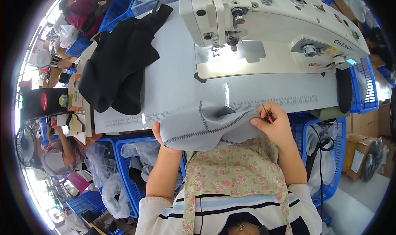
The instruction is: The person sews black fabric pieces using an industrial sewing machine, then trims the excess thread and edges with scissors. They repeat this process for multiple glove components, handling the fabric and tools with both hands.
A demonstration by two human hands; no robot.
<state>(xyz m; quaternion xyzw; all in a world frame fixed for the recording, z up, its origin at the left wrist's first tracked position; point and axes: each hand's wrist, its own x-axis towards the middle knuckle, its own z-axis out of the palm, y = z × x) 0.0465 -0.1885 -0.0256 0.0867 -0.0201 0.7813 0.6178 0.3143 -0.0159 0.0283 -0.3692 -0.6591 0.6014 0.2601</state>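
Between my hands is a grey stitched fabric piece [185,134] with dark zigzag seams, held above my lap at the table's front edge. My left hand [167,142] grips its left end; the thumb shows, while the other fingers are hidden behind the cloth. At the right end, my right hand [274,123] pinches the fabric edge between thumb and fingers. A thin dark metal tool [266,111], perhaps thread snips, is also in that hand, partly covered by the fingers. Beyond the fabric stands a white sewing machine [264,32] with its lamp lit.
Black fabric pieces [119,65] lie in a pile on the left of the grey table [173,78]. Blue crates [123,160] with plastic bags stand below the table at left, another blue crate [340,152] at right. Two other people are at the far left.
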